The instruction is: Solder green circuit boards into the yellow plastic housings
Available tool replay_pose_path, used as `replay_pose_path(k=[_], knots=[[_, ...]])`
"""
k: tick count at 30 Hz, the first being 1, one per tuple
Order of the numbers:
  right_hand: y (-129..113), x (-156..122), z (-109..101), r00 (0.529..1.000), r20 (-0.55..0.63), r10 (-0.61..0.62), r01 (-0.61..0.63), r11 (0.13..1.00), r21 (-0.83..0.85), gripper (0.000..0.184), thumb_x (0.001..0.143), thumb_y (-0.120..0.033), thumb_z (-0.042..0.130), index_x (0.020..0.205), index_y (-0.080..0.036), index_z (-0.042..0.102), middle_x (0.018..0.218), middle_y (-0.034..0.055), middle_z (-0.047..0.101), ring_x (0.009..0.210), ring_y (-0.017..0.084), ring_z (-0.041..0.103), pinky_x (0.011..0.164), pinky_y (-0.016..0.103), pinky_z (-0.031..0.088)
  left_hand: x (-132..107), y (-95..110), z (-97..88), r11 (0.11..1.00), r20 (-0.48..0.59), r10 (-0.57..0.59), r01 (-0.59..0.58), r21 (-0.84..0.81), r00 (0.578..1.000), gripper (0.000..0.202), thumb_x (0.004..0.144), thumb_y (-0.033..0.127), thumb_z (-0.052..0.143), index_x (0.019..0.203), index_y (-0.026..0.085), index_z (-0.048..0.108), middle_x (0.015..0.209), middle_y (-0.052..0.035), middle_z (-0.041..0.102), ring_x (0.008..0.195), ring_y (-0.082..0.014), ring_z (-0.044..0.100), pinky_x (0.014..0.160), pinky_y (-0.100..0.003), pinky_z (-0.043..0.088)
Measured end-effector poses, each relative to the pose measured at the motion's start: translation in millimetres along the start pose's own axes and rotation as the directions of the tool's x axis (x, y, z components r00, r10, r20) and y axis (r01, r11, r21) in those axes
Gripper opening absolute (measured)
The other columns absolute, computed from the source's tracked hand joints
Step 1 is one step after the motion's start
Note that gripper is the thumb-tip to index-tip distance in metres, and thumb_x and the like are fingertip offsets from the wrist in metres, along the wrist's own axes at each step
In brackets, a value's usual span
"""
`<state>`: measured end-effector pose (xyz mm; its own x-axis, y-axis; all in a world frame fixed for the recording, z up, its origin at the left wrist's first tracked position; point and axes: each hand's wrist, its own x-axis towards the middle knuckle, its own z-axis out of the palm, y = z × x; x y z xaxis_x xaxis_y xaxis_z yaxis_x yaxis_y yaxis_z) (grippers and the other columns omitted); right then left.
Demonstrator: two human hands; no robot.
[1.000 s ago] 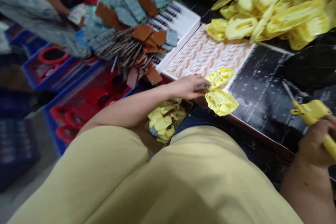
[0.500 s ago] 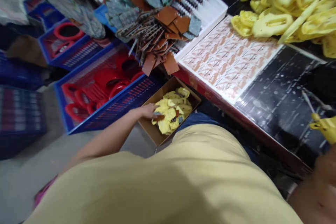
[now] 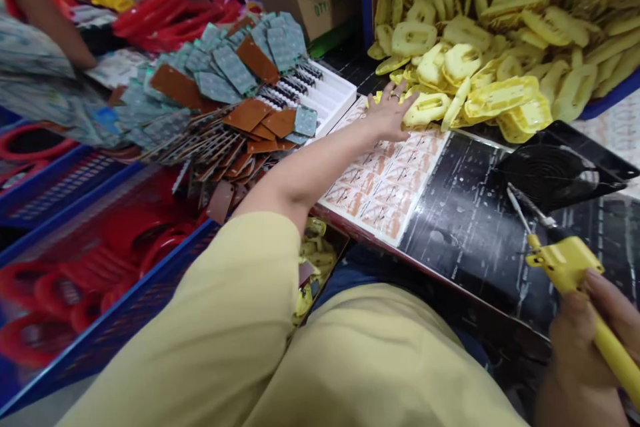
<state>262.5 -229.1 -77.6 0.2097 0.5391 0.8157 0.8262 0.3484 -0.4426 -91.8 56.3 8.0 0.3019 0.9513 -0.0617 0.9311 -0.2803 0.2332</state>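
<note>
My left hand point(image 3: 390, 117), a ring on one finger, reaches out over the workbench with its fingers spread. Its fingertips are at the near edge of a heap of yellow plastic shells point(image 3: 503, 97), touching the closest ones. At the lower right, my right hand point(image 3: 583, 340) is wrapped round the yellow handle of a soldering gun point(image 3: 567, 263). The gun's metal tip and thin feed tube point up and left, close to a black fan point(image 3: 550, 167). Under my left arm, a cardboard box of yellow shells point(image 3: 320, 253) is partly hidden.
A printed sheet point(image 3: 375, 197) lies on the black bench point(image 3: 470, 213). Circuit boards point(image 3: 220, 73) with brown and grey-green faces are piled beside a white slotted tray point(image 3: 337, 90). Blue crates point(image 3: 125, 307) hold red rings on the left. Another person's arm point(image 3: 45, 7) shows at upper left.
My left hand has left the cardboard box and moved up to the yellow shells on the bench. The view has shifted, and more of my right hand and the soldering gun shows.
</note>
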Motion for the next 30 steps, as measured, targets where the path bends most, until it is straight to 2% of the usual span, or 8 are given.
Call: replay_pose_path(k=[2, 5, 11, 15, 17, 21, 26, 30], knots=[[-14.2, 13.4, 5.3, 0.989, -0.040, -0.146, 0.146, 0.989, 0.003, 0.039, 0.090, -0.031, 0.083, 0.128, -0.037, 0.082, 0.079, 0.0044, 0.081, 0.056, 0.025, 0.074, 0.052, 0.034, 0.060, 36.2, -4.5, 5.2, 0.995, 0.062, -0.098, 0.096, 0.025, 0.993, 0.111, 0.090, 0.047, 0.078, 0.180, 0.029, 0.017, 0.188, -0.0144, 0.013, 0.173, -0.0480, 0.006, 0.134, -0.078, 0.012], [-25.3, 34.9, 13.6, 0.966, -0.028, -0.257, 0.257, 0.966, 0.000, 0.045, 0.092, -0.026, 0.079, 0.135, -0.040, 0.078, 0.073, 0.0013, 0.080, 0.047, 0.024, 0.070, 0.042, 0.031, 0.056, 46.3, -7.9, 14.5, 0.992, 0.063, -0.124, 0.124, 0.017, 0.990, 0.102, 0.094, 0.050, 0.070, 0.180, 0.028, 0.020, 0.185, -0.0153, 0.025, 0.170, -0.0459, 0.019, 0.134, -0.075, 0.021], [-19.7, 36.0, 22.2, 0.976, -0.015, -0.218, 0.217, 0.976, -0.014, 0.051, 0.090, -0.027, 0.083, 0.137, -0.045, 0.076, 0.072, 0.0015, 0.079, 0.047, 0.026, 0.071, 0.042, 0.032, 0.058, -45.4, -11.1, 28.6, 0.988, 0.069, 0.128, -0.133, 0.081, 0.989, 0.084, 0.095, 0.056, 0.065, 0.171, 0.028, 0.045, 0.170, -0.0138, 0.051, 0.158, -0.0435, 0.043, 0.127, -0.064, 0.042], [-23.4, 19.3, 25.7, 0.980, -0.097, -0.175, 0.178, 0.984, 0.019, 0.057, 0.084, -0.033, 0.092, 0.140, -0.034, 0.076, 0.085, 0.0056, 0.083, 0.055, 0.029, 0.075, 0.047, 0.036, 0.062, -116.9, 4.8, 44.8, 0.916, 0.071, 0.391, -0.395, 0.065, 0.918, 0.075, 0.097, 0.057, 0.063, 0.165, 0.025, 0.055, 0.163, -0.0148, 0.058, 0.157, -0.0441, 0.043, 0.127, -0.063, 0.040], [-30.7, 16.7, 26.2, 0.984, 0.011, -0.176, 0.174, 0.979, 0.104, 0.056, 0.095, -0.030, 0.082, 0.149, -0.028, 0.069, 0.086, 0.0042, 0.082, 0.060, 0.027, 0.077, 0.053, 0.035, 0.065, -137.6, 20.9, 51.6, 0.894, 0.079, 0.440, -0.444, 0.060, 0.895, 0.072, 0.100, 0.054, 0.061, 0.165, 0.024, 0.055, 0.162, -0.0176, 0.059, 0.156, -0.0460, 0.043, 0.125, -0.067, 0.039], [-47.0, 22.1, 33.0, 0.902, 0.345, -0.258, 0.209, 0.963, 0.171, 0.040, 0.099, -0.016, 0.074, 0.136, -0.030, 0.070, 0.100, -0.0002, 0.084, 0.080, 0.019, 0.082, 0.074, 0.027, 0.068, -149.9, 51.9, 57.4, 0.884, 0.092, 0.459, -0.465, 0.059, 0.884, 0.068, 0.105, 0.053, 0.056, 0.167, 0.025, 0.052, 0.163, -0.0190, 0.058, 0.156, -0.0481, 0.044, 0.123, -0.076, 0.034], [-58.3, 24.3, 57.0, 0.787, 0.462, -0.409, 0.363, 0.912, 0.190, 0.021, 0.101, -0.028, 0.076, 0.120, -0.023, 0.068, 0.106, 0.0064, 0.082, 0.097, 0.022, 0.081, 0.090, 0.035, 0.067, -151.2, 60.6, 61.9, 0.845, 0.078, 0.526, -0.530, 0.062, 0.847, 0.074, 0.104, 0.058, 0.060, 0.167, 0.020, 0.051, 0.166, -0.0226, 0.055, 0.158, -0.0501, 0.043, 0.123, -0.080, 0.033], [-55.2, 23.5, 59.1, 0.872, 0.328, -0.364, 0.373, 0.927, 0.039, 0.023, 0.101, -0.011, 0.069, 0.118, -0.026, 0.070, 0.098, 0.0003, 0.082, 0.073, 0.014, 0.077, 0.068, 0.023, 0.060, -148.8, 37.6, 64.4, 0.801, 0.048, 0.585, -0.585, 0.127, 0.810, 0.059, 0.111, 0.043, 0.052, 0.164, 0.018, 0.053, 0.165, -0.0201, 0.058, 0.160, -0.0406, 0.046, 0.130, -0.070, 0.032]])
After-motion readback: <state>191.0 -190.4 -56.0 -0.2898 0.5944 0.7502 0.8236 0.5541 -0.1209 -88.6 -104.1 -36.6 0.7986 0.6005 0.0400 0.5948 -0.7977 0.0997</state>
